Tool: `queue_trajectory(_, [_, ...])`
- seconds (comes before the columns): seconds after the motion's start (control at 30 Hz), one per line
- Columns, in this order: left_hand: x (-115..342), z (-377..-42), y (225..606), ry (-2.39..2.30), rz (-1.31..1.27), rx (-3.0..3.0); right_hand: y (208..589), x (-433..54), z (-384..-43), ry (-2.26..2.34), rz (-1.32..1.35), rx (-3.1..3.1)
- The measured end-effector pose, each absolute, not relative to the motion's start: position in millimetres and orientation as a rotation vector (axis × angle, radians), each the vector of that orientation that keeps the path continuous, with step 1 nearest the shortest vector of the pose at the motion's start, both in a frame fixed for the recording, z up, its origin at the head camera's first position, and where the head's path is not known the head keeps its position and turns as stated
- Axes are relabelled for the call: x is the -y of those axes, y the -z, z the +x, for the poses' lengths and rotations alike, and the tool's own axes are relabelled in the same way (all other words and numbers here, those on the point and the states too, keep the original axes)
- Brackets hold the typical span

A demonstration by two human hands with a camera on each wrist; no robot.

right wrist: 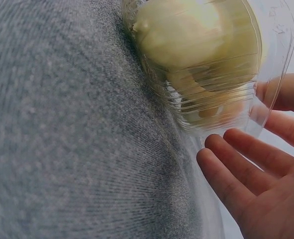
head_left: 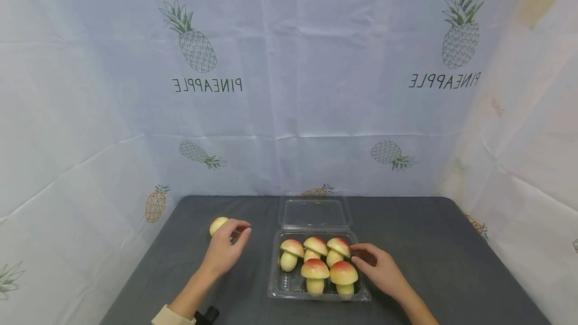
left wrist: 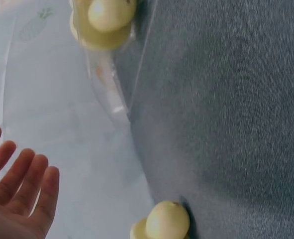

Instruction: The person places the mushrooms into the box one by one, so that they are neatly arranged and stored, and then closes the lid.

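My left hand (head_left: 228,245) is held over the left part of the table with nothing between its thumb and fingers. Partly behind it is a lone toy mushroom (head_left: 218,225), pale yellow with a reddish cap. In the left wrist view, the fingers (left wrist: 48,191) are apart from that mushroom (left wrist: 167,221). A clear plastic box (head_left: 289,292) holds several similar mushrooms (head_left: 315,270), arranged in two rows. At its right rim, my right hand (head_left: 381,272) has loosely bent fingers. The right wrist view shows fingertips (right wrist: 231,135) right by the ribbed box wall (right wrist: 211,107).
The box's transparent lid (head_left: 314,213) lies open behind it. A dark grey cloth covers the table (head_left: 429,245). White curtains (head_left: 289,114) printed with pineapples stand at the back and both sides. Near my left sleeve (head_left: 173,316) is a small black object (head_left: 208,314).
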State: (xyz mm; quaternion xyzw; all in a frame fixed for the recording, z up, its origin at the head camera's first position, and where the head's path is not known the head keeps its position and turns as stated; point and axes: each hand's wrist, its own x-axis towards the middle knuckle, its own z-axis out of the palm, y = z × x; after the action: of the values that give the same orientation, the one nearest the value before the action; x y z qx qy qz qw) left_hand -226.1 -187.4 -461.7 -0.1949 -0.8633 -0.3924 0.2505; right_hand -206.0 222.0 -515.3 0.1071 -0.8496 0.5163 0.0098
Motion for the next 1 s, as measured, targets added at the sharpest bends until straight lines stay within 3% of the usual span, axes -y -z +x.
queue_trajectory(1.0, [232.2,-260.3,476.6,1.088,-0.287,2.388,512.9,-219.9,-203.9,-1.623,0.281,2.662])
